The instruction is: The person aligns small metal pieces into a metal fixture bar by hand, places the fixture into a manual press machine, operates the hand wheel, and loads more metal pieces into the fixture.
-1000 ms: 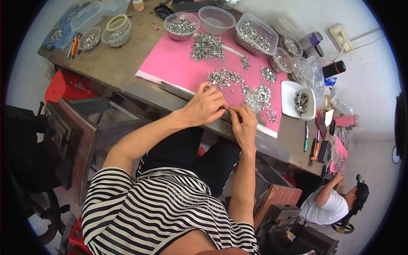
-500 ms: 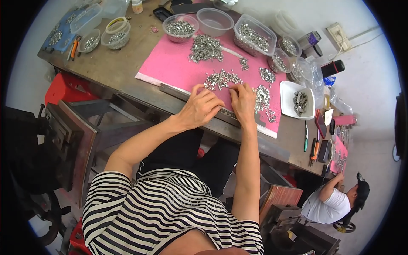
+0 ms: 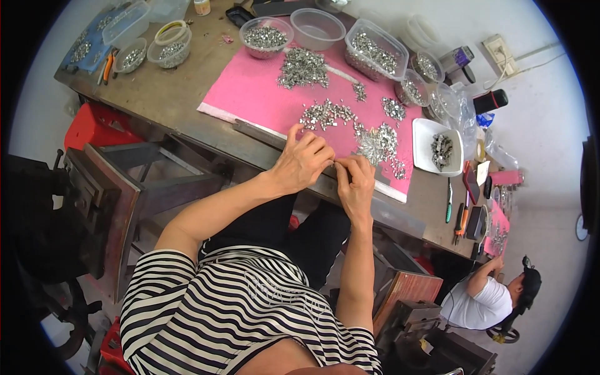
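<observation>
My left hand (image 3: 302, 161) is over the front edge of the pink cloth (image 3: 240, 94), by a dark metal bar (image 3: 256, 134). Its thumb and fingers are bent together. My right hand (image 3: 356, 187) meets it fingertip to fingertip over the bar, thumb and index finger pinched. Whatever lies between the fingertips is too small and covered to make out. Just beyond is a loose heap of small shiny metal pieces (image 3: 328, 115). To the right, beside my right hand, lie thin silvery pins (image 3: 371, 149) and more metal pieces (image 3: 386, 139).
Farther back sit a large pile of metal parts (image 3: 302, 69) and several plastic tubs, one bowl (image 3: 265, 39) full of parts. A white tray (image 3: 438, 147) stands at right, near pliers (image 3: 461, 222). Another person (image 3: 481, 300) works at the far right.
My right hand has drawn back from the heap toward me and now meets the left fingertips. This uncovers the pins beside it. My left hand has shifted slightly.
</observation>
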